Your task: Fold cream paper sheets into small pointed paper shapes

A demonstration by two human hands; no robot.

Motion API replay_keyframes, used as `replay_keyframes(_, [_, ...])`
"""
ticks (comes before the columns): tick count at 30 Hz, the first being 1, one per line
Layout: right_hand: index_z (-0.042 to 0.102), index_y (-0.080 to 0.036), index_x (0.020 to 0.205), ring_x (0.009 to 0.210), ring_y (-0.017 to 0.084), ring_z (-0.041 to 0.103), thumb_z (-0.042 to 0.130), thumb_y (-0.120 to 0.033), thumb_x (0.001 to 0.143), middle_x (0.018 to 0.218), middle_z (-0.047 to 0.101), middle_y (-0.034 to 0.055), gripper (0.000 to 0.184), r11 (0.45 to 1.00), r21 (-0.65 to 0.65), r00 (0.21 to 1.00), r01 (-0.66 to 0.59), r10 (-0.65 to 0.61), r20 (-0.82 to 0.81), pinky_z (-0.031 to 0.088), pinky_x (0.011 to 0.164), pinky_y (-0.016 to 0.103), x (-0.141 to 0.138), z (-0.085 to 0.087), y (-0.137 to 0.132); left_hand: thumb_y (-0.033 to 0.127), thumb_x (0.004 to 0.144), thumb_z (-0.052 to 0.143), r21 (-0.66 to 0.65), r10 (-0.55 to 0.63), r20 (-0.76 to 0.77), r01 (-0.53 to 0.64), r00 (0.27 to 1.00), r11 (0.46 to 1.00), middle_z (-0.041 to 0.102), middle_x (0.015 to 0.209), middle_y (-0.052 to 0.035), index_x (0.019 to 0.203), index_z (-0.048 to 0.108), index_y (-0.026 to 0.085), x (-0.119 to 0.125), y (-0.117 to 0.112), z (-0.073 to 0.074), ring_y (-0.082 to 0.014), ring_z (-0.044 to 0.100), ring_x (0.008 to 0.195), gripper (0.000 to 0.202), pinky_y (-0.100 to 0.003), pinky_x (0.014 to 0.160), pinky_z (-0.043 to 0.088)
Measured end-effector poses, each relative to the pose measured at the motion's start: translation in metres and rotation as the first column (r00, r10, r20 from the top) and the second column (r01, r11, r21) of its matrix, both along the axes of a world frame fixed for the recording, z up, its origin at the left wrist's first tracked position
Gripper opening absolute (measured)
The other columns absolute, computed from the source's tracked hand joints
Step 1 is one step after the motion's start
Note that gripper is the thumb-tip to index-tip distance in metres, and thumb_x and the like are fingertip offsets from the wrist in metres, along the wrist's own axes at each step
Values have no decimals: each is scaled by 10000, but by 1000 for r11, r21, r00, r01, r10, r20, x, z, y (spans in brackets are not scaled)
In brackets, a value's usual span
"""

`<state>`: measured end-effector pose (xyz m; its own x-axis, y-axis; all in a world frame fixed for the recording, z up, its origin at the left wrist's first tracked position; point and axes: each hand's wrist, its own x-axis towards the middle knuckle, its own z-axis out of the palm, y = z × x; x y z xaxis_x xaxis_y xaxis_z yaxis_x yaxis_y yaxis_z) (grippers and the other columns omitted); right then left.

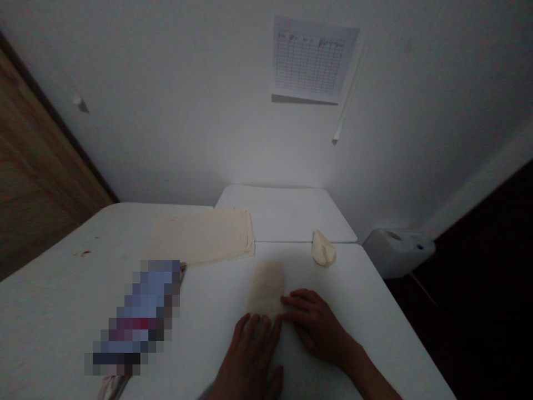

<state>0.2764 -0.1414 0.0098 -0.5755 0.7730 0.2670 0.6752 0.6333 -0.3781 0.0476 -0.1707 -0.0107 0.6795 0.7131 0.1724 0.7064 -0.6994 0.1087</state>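
Note:
A small cream piece [267, 286], apparently thin cloth, lies flat on the white table [212, 328] in front of me. My left hand [254, 353] rests palm down at its near edge, the fingers stretched forward onto it. From the right, my right hand [314, 322] touches the piece's right edge with its fingertips, fingers extended. Neither hand grips anything visible. Beyond my right hand sits a folded, pointed cream piece [323, 250]. Farther left, larger cream sheets [204, 236] lie flat in a layered pile.
A pixelated bluish object [144, 311] lies on the table to the left. Against the wall stands another white tabletop section [283, 214]. A ruled paper sheet [314, 61] hangs on the wall. A white container [395, 253] stands past the table's right edge, near a dark area.

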Motion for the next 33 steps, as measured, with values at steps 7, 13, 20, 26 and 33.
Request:
replay_keyframes(7, [615,-268,1183,1184,241,475,505,-124,855,1335,573,15,375,1000,17,998,19,-20,63,387,1002,431,-1,0,0,379,810,549,-1,3,3,-3,1000,1000,519,1352,-139,1490,263,215,1,-2,-4,-361,438,1224,755,-556,1048,301])
replay_keyframes(13, [551,-273,1283,1200,267,463,497,-133,879,1368,548,6,432,997,34,987,64,-69,143,375,996,440,-5,0,-4,364,756,576,-22,25,-19,-25,999,999,516,1348,-142,1476,298,191,5,-4,-4,-395,430,1211,791,-587,1030,308])
replay_keyframes(20, [520,-253,1327,1220,283,462,485,-123,871,1388,527,29,476,986,85,964,141,-156,214,377,980,440,-10,-7,0,377,775,561,-33,4,6,-3,1000,999,525,1337,-153,1485,273,181,4,-2,-7,-404,432,1208,791,-601,1012,306])
replay_keyframes(26, [494,-218,1356,1214,289,466,471,-94,846,1396,517,57,526,980,90,936,176,-195,293,387,949,437,-14,-6,16,355,787,557,-47,14,11,-13,1000,999,518,1348,-134,1480,289,196,4,-3,0,-377,422,1222,759,-575,1046,281])
replay_keyframes(33, [480,-189,1357,1192,259,451,434,-88,849,1431,479,40,520,978,53,897,201,-205,390,380,947,399,-18,7,37,369,801,544,-67,50,-9,-50,999,996,522,1334,-115,1456,333,225,6,-6,6,-360,421,1218,703,-566,1046,281])
